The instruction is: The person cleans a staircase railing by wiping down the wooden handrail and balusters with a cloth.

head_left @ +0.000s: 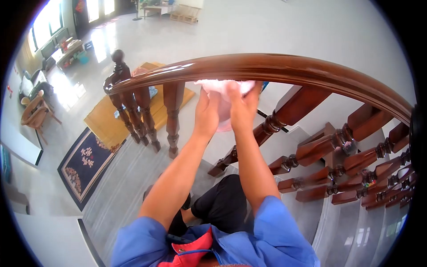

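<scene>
A pink cloth is held between my two hands, right under the wooden handrail. My left hand has its fingers wrapped round the cloth's left side. On the other side, my right hand grips it with the thumb on top. Part of the cloth hangs down between the hands. The cloth's upper edge meets the underside of the rail, and some fingertips are hidden behind cloth and rail.
Turned balusters stand under the rail on both sides of my arms. A newel post marks its left end. Below lie a cardboard sheet and a dark patterned mat. Grey steps are at lower right.
</scene>
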The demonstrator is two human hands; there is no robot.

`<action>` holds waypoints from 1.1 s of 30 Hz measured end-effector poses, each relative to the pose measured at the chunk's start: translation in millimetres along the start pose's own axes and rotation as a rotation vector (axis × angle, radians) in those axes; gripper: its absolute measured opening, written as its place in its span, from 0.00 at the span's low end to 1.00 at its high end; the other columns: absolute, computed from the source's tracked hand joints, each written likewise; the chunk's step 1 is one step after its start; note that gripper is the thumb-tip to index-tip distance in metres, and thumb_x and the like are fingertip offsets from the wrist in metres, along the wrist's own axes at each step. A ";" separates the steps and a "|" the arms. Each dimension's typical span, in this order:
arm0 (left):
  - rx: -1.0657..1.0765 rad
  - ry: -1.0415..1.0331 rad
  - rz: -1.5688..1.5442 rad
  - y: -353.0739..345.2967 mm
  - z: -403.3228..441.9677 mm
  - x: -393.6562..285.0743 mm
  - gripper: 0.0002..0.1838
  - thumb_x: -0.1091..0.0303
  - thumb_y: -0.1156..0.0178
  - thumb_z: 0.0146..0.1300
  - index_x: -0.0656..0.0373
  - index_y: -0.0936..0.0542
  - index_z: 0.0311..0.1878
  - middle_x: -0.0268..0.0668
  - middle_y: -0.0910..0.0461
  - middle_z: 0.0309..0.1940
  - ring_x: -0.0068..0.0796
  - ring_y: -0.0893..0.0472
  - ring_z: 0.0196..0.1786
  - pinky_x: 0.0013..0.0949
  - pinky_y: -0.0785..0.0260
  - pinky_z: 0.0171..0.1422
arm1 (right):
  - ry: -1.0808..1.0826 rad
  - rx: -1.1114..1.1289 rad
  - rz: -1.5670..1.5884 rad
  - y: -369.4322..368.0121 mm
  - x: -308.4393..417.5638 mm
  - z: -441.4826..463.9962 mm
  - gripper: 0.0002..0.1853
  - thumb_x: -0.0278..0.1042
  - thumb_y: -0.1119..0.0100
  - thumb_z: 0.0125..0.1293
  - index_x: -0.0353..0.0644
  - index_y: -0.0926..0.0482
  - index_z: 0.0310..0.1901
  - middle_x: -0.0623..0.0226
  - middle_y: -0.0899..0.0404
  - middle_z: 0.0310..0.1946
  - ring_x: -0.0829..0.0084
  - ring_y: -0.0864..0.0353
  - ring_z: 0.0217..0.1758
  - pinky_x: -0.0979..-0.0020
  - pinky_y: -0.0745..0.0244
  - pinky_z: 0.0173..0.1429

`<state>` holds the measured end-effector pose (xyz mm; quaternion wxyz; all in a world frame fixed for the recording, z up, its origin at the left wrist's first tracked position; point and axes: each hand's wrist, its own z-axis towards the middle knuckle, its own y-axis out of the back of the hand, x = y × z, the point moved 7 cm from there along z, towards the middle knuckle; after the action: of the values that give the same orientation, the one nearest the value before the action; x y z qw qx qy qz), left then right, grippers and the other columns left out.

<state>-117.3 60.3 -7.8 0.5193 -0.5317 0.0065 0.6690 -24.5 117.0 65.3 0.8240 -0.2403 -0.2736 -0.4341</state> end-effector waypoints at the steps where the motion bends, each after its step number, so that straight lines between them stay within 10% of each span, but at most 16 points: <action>1: 0.004 -0.002 -0.005 -1.9 2.5 1.6 0.24 0.61 0.56 0.82 0.60 0.33 0.75 0.40 0.25 0.67 0.32 0.26 0.68 0.36 0.37 0.73 | -0.031 0.042 -0.034 -6.2 -10.2 3.1 0.43 0.38 0.30 0.68 0.31 0.45 0.75 0.52 0.33 0.69 0.63 0.33 0.71 0.63 0.38 0.75; 6: -0.020 -0.038 0.122 9.0 0.4 19.3 0.25 0.58 0.55 0.82 0.60 0.34 0.75 0.43 0.24 0.66 0.35 0.24 0.66 0.37 0.34 0.70 | -0.022 0.014 -0.051 -0.2 -39.3 -20.0 0.37 0.41 0.38 0.74 0.33 0.43 0.75 0.58 0.33 0.69 0.66 0.33 0.72 0.64 0.41 0.76; 10: -0.049 -0.027 0.198 31.4 -21.8 47.2 0.26 0.56 0.54 0.81 0.61 0.33 0.74 0.45 0.21 0.63 0.37 0.22 0.64 0.38 0.32 0.69 | -0.114 -0.016 -0.005 9.3 -97.0 -76.7 0.49 0.71 0.47 0.72 0.32 0.44 0.76 0.56 0.30 0.68 0.63 0.28 0.70 0.64 0.36 0.74; 16: 0.101 0.144 0.329 76.8 -35.5 103.6 0.28 0.47 0.59 0.81 0.59 0.29 0.68 0.46 0.19 0.58 0.42 0.20 0.61 0.41 0.32 0.66 | -0.148 0.145 0.022 15.4 -125.6 -128.7 0.50 0.74 0.55 0.74 0.32 0.44 0.77 0.54 0.31 0.71 0.61 0.31 0.74 0.64 0.37 0.75; 25: -0.033 0.197 0.804 68.8 -56.5 37.7 0.19 0.61 0.47 0.71 0.62 0.23 0.60 0.55 0.17 0.55 0.56 0.18 0.59 0.48 0.28 0.61 | -0.644 0.169 -0.366 63.7 -70.9 -152.8 0.28 0.43 0.37 0.73 0.33 0.25 0.68 0.56 0.26 0.68 0.67 0.27 0.69 0.66 0.35 0.73; 33: 0.115 0.194 0.698 8.5 -117.0 28.7 0.14 0.63 0.47 0.72 0.60 0.23 0.54 0.55 0.16 0.47 0.61 0.18 0.53 0.53 0.27 0.57 | -0.441 -0.185 -0.200 116.5 -14.6 -198.0 0.27 0.32 0.37 0.72 0.33 0.29 0.69 0.59 0.21 0.62 0.68 0.24 0.66 0.66 0.33 0.72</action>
<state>-37.8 10.5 -83.9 0.2858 -0.5283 0.2743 0.7510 115.3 59.2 -108.3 0.6721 -0.3752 -0.4281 -0.4736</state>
